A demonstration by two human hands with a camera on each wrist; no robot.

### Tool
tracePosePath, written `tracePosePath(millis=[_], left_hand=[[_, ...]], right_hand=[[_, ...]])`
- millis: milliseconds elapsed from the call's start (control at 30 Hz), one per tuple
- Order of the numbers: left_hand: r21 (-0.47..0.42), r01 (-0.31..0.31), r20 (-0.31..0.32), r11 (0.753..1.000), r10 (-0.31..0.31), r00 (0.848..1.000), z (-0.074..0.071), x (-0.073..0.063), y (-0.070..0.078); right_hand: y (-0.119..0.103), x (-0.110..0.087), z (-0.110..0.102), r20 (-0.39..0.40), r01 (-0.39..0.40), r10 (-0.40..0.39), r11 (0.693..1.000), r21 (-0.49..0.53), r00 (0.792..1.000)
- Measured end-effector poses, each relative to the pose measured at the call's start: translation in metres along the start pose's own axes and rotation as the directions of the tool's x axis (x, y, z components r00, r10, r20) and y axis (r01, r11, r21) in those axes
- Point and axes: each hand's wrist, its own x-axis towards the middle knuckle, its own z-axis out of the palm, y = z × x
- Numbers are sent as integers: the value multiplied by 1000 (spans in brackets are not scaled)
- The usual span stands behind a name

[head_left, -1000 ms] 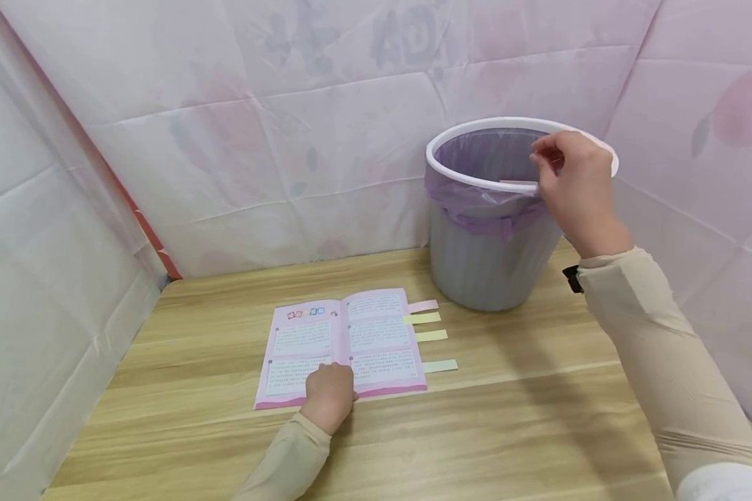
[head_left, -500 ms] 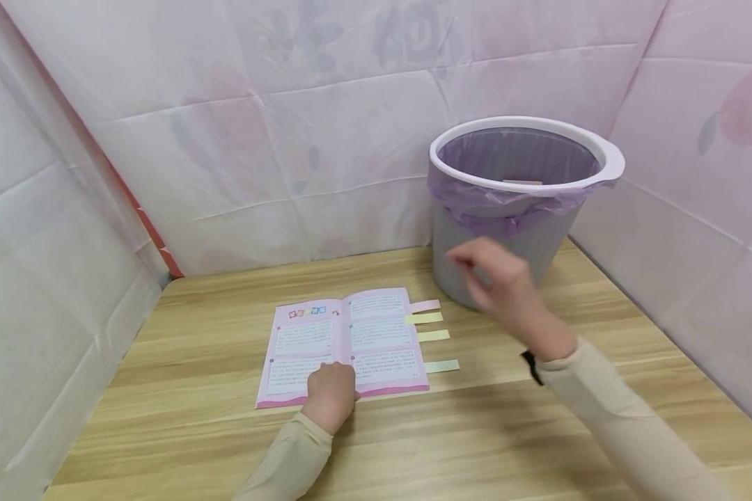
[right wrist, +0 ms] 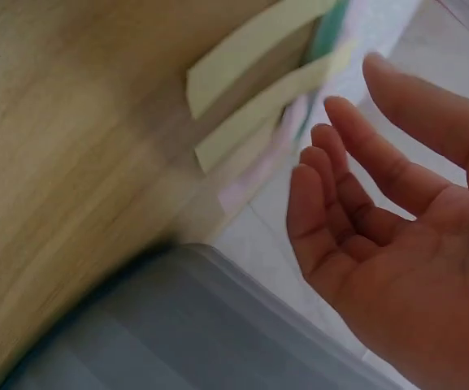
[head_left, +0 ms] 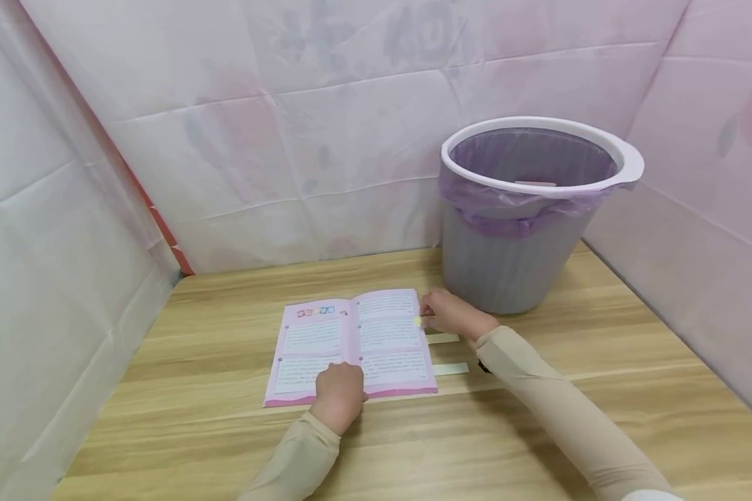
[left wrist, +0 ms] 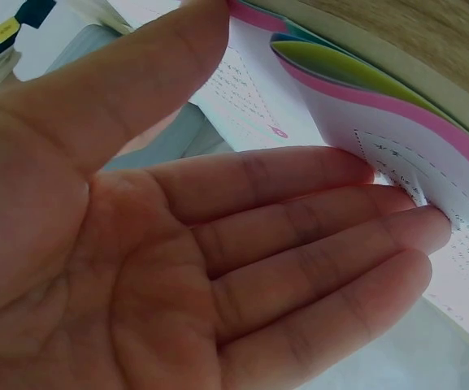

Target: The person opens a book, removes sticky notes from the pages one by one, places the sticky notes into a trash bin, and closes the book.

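An open booklet (head_left: 385,334) with pink-edged printed pages lies on the table. My left hand (head_left: 340,393) rests on its lower middle; in the left wrist view the fingers (left wrist: 315,276) are extended against the page. My right hand (head_left: 457,314) is at the booklet's right edge, beside a yellow paper strip (head_left: 418,321) that it partly covers. In the right wrist view its thumb and forefinger stand apart near the strip's inner end, with the other fingers bent. A second yellow strip (head_left: 442,339) and a pale green strip (head_left: 451,369) stick out lower down.
A grey bin (head_left: 507,257) with a white rim and purple liner stands behind my right hand. Inside it a pinkish piece (head_left: 535,184) shows. White and pink sheeting (head_left: 351,139) hangs around the wooden table (head_left: 188,362).
My right hand has come down from the bin's rim to the strips at the booklet's right edge. My left hand stays on the booklet.
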Motion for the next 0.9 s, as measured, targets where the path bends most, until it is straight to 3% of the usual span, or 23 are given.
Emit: tracePosePath(millis=[267, 600, 900], left_hand=[[-3, 2, -23, 1000, -3, 1000, 3, 2, 0], [0, 0, -22, 1000, 0, 1000, 2, 3, 0], [-7, 4, -17, 1000, -4, 1000, 3, 4, -1]], right_hand=[[5, 3, 10, 4, -29, 29, 995, -93, 1000], [9, 6, 10, 6, -8, 9, 998, -68, 1000], [5, 2, 14, -73, -23, 23, 1000, -4, 997]])
